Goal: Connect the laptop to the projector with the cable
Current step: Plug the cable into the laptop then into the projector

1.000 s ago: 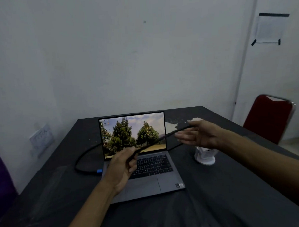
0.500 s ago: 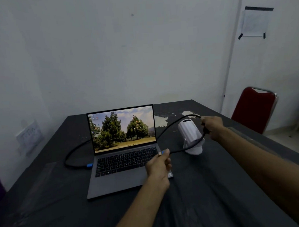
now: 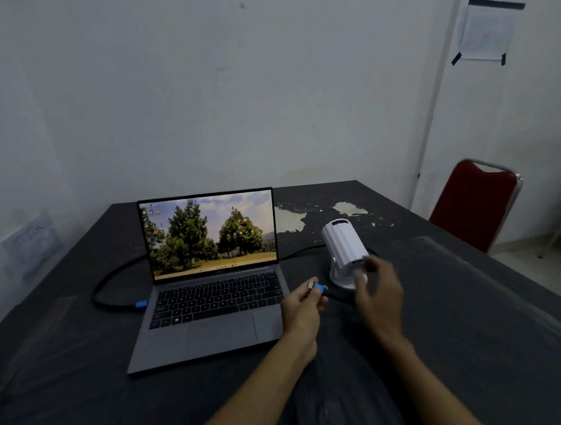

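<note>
Head view. The left hand (image 3: 304,303) is closed on the blue plug (image 3: 318,287) of the black cable (image 3: 115,277), pinched between thumb and fingers, the gold tip pointed up and away. The right hand (image 3: 377,290) is blurred, raised just right of the left hand, fingers loosely curled; nothing is seen gripped in it, and whether it touches anything cannot be told.

The white projector (image 3: 345,251) is seen just beyond both hands, tilted, on its stand, its rear face turned toward the right hand's fingertips. The plug is held just beside the projector base, apart from it.

The open laptop (image 3: 211,286) is placed left of the left hand, the wrist close to its near-right corner. The cable's other blue end (image 3: 141,304) is seated at the laptop's left edge, with the cable looped further left and run behind the screen toward the projector.

The dark table (image 3: 471,332) is bare to the right of the right hand up to its right edge, and bare nearer than both hands. A red chair (image 3: 475,204) is seen beyond that edge, well apart.
</note>
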Demonstrator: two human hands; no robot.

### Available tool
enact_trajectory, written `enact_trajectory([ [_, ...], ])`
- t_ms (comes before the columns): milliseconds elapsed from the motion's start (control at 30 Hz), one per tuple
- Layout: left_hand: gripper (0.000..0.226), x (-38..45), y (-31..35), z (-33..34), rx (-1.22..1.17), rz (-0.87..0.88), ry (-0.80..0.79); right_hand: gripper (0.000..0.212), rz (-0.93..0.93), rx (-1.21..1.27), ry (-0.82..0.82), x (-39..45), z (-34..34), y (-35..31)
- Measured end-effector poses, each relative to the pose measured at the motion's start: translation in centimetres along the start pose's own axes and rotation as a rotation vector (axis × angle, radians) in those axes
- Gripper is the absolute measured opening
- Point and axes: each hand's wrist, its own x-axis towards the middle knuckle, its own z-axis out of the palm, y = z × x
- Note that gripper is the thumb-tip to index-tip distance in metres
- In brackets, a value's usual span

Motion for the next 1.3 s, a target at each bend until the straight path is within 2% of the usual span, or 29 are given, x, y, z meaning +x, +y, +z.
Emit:
enact_trajectory([
  [100,0.022,0.9,0.0,0.9,0.04,0.075,-0.034,0.029,-0.095,0.112,-0.163,-1.9,0.9,0.2],
  [233,0.015,2.0,0.4,2.9,0.123,0.159,-0.116,0.031,-0.105,0.099,-0.198,-1.6,1.2,1.0],
  [367,0.02,2.7,0.6,5.1,0.268,0.258,-0.176,0.037,-0.03,0.111,-0.12,-1.0,0.9,1.6],
  [467,0.018,3.4,0.5,6.2,0.536,0.344,-0.128,0.029,0.058,0.071,-0.018,-0.9,0.6,2.0],
  [533,0.03,3.8,0.7,6.2,0.716,0.483,-0.124,0.026,0.118,0.016,0.019,-0.9,0.5,2.1],
  [600,0.039,4.3,1.3,6.4,0.81,0.585,-0.2,0.027,0.155,-0.021,0.041,-0.7,0.4,2.2],
  [667,0.045,5.1,1.6,6.5,0.895,0.57,-0.309,0.027,0.189,-0.039,0.047,-0.5,0.3,2.1],
  [767,0.06,5.8,2.0,6.3,0.882,0.39,-0.438,0.026,0.234,-0.055,0.054,-0.4,0.3,2.1],
  [800,0.059,6.0,1.9,6.2,0.845,0.347,-0.467,0.026,0.246,-0.06,0.059,-0.3,0.2,2.1],
  [933,0.059,6.1,1.6,6.1,0.696,0.269,-0.483,0.024,0.266,-0.083,0.069,0.1,0.4,1.9],
  [1067,0.064,5.9,1.8,6.1,0.721,0.301,-0.468,0.023,0.282,-0.083,0.071,0.4,0.5,2.1],
  [1200,0.04,5.4,1.9,6.0,0.784,0.333,-0.472,0.024,0.272,-0.088,0.089,0.4,0.5,2.0],
  [1300,0.055,5.4,1.5,5.9,0.799,0.374,-0.472,0.025,0.253,-0.09,0.091,0.4,0.5,1.9],
])
